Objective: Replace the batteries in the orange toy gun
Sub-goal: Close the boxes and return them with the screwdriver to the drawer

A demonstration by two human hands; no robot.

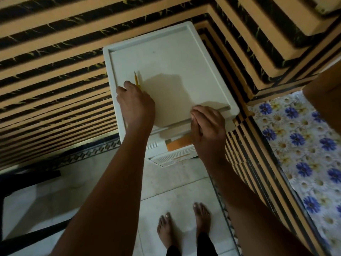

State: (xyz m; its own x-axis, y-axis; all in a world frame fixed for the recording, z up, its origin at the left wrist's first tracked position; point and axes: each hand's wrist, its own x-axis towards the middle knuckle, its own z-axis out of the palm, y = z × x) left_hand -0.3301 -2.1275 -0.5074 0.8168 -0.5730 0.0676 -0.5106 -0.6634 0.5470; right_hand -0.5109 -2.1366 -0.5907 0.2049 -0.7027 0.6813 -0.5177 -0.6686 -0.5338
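Pale tiled floor (175,183) with bare feet (184,224) at the bottom of the view, striped orange-and-black panelling on the wall behind, a flower-print cloth (304,154) on the right. Next up from the feet is a white plastic drawer unit (166,71) set into the corner; its flat rimmed top serves as a worktop. The top drawer (175,157) is pulled part-way out, and an orange object (180,143) shows inside it, only partly visible, probably the orange toy gun but can't confirm from this angle. The visible strip's long axis runs roughly left-right, tilted up toward the right. The right hand (207,126) sits at the unit's near front edge with fingers curled over the lip; can't tell if it's gripping the edge or just resting there. It's directly above and touching-close to the orange object's right end, so it is the nearer hand for pulling it out. Farther back, the left hand (135,106) is on the worktop's left side, fingers closed on a thin yellow screwdriver (137,81) whose shaft points away from the person. No batteries visible.
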